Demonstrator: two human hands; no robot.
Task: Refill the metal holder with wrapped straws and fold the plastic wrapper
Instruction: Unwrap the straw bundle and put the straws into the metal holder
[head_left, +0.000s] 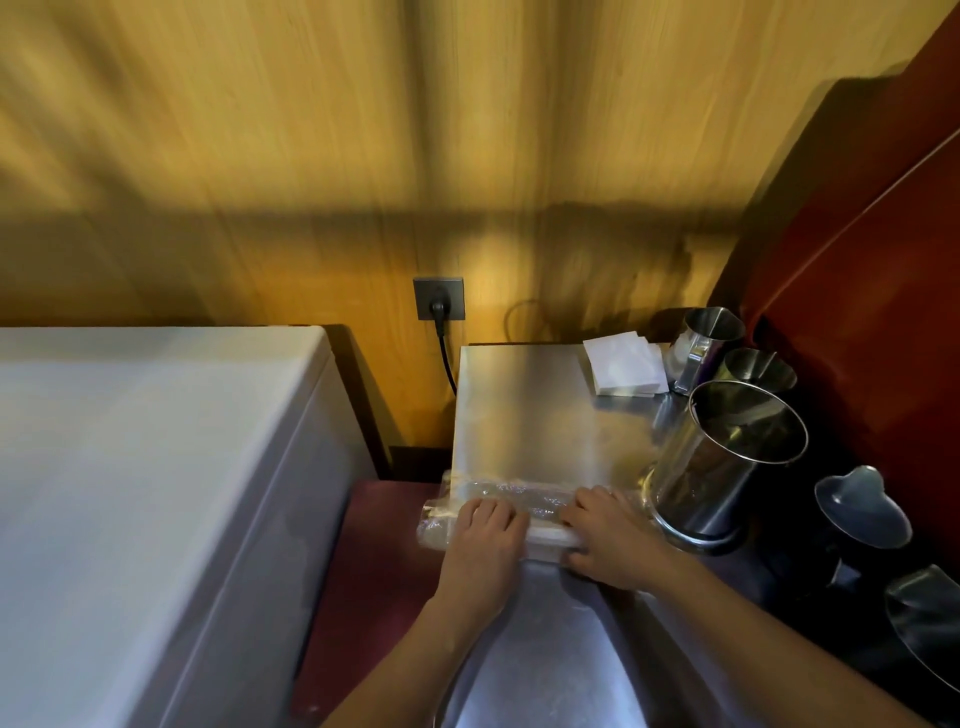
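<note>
Gripping the plastic wrapper (540, 503), left hand (485, 525) and right hand (608, 540) curl round it. It overhangs the surface's (519, 405) left edge.

On my feed the plastic wrapper (498, 503) looks clear, crinkled and glossy. The metal holder (711, 483) at right is mirror-polished steel, and the counter (519, 410) is brushed, duller metal. The far wall (311, 156) is grained wood, and the napkins (623, 370) are matt white paper.

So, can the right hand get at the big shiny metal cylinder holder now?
Probably yes. The right hand holds the clear plastic straw pack, and the big shiny metal cylinder holder stands just beside it, nothing between; it must only let go first.
</note>
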